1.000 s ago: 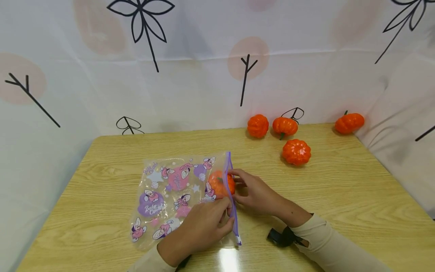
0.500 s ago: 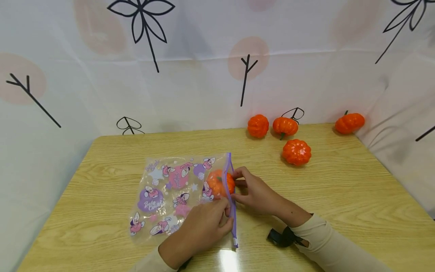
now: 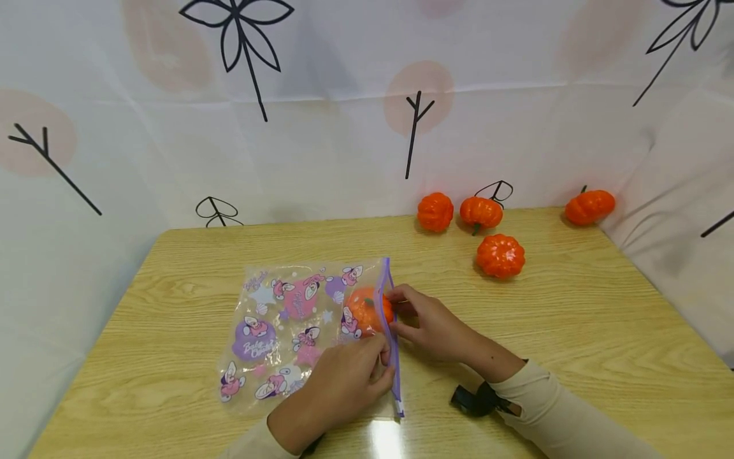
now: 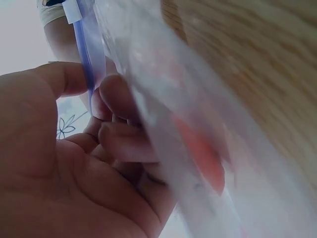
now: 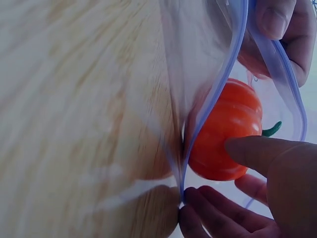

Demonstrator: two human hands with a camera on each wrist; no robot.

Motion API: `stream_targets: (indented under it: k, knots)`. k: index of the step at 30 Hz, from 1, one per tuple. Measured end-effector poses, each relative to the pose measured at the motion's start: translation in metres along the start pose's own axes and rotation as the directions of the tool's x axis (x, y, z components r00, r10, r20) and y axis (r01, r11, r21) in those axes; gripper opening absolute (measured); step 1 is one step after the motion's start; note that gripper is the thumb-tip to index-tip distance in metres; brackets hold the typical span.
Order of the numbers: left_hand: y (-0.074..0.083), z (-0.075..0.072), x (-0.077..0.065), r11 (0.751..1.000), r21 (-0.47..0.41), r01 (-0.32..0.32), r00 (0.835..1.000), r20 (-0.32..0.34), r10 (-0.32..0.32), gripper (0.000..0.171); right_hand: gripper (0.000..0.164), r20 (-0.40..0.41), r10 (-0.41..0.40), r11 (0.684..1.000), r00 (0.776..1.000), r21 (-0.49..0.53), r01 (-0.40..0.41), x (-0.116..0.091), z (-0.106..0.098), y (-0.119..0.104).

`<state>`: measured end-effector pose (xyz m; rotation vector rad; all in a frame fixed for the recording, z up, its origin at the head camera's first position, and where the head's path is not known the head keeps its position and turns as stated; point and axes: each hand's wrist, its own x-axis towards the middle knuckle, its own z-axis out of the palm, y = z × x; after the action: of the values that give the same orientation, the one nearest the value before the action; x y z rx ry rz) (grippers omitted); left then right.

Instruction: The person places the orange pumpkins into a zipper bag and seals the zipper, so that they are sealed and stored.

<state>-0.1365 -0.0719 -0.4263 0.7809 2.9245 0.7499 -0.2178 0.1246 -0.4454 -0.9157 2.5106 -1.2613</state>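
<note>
A clear zip bag (image 3: 309, 322) with pink and purple cartoon prints lies flat on the table, its purple zip edge to the right. My left hand (image 3: 350, 376) pinches the upper layer of that edge, and the mouth gapes in the right wrist view. Just inside the mouth sits an orange toy pumpkin (image 5: 228, 129) with a green stem. My right hand (image 3: 432, 325) is at the mouth, thumb against the pumpkin and a finger under it; other fingers lie by the lower zip edge. In the left wrist view the pumpkin (image 4: 203, 153) shows blurred through the plastic.
Several more orange pumpkins lie at the back right: one (image 3: 435, 212) and another (image 3: 480, 212) by the wall cloth, one nearer (image 3: 501, 256), one at the far corner (image 3: 589, 207). A printed white cloth (image 3: 321, 146) hangs behind the wooden table (image 3: 189, 268).
The pumpkin has shifted slightly left, a little deeper into the bag. The bag's zip edge has moved slightly; my left hand stays at it and my right hand has barely moved.
</note>
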Motion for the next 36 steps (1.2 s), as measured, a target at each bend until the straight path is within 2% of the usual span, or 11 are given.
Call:
stream_targets:
  k: [10, 16, 25, 33, 36]
  knots:
    - [0.0017, -0.001, 0.0004, 0.999, -0.044, 0.019, 1.0, 0.023, -0.018, 0.012, 0.028, -0.043, 0.003, 1.0, 0.999, -0.016, -0.004, -0.0007, -0.0002, -0.0017]
    - [0.0015, -0.0002, 0.0004, 0.999, -0.029, 0.016, 1.0, 0.018, -0.015, 0.013, 0.024, -0.028, 0.001, 1.0, 1.0, -0.026, -0.002, -0.0009, -0.0008, -0.0015]
    - [0.0007, 0.0004, 0.0005, 0.999, -0.036, 0.014, 1.0, 0.005, -0.013, 0.013, 0.031, 0.007, -0.021, 0.999, 1.0, -0.037, 0.022, -0.0003, -0.0005, -0.0007]
    - [-0.001, 0.0012, -0.0002, 0.999, -0.046, 0.012, 1.0, 0.005, -0.012, 0.015, 0.048, 0.05, -0.039, 0.996, 0.998, -0.082, 0.043, -0.0025, -0.002, -0.0004]
    - [-0.0022, 0.0024, -0.0005, 0.998, -0.051, 0.02, 1.0, 0.008, -0.02, 0.015, 0.049, 0.039, -0.03, 0.994, 0.999, -0.106, 0.034, -0.0031, -0.0035, -0.0019]
